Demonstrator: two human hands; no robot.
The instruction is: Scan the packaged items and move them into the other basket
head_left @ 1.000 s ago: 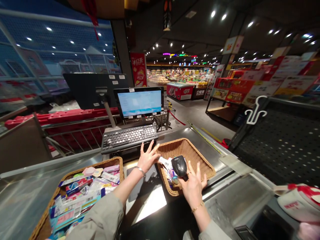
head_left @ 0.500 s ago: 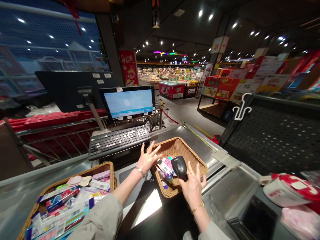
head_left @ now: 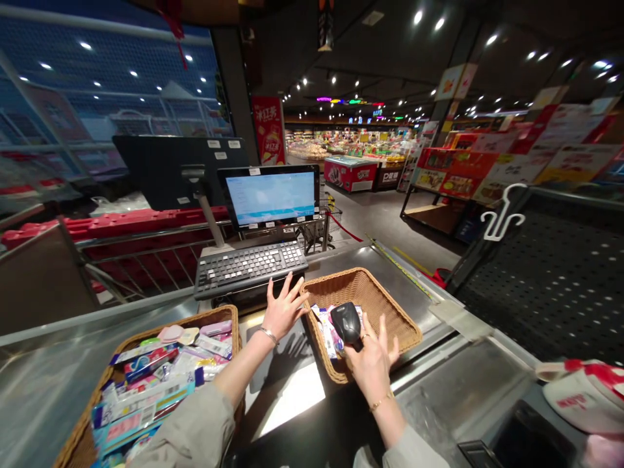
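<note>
My right hand grips a black handheld barcode scanner above the near corner of a square wicker basket. Several small packets lie in that basket, under the scanner. My left hand is open with spread fingers, holds nothing, and hangs just left of the basket's rim. Below it, a second wicker basket is heaped with packaged goods, partly hidden by my left sleeve.
A black keyboard and a cash register monitor stand behind the baskets on a steel counter. A perforated black panel is at the right, with a red-and-white bag below it. Shop aisles lie beyond.
The view has swung slightly. The packets now lie lower in the right basket, and the scanner sits a little lower with my right hand.
</note>
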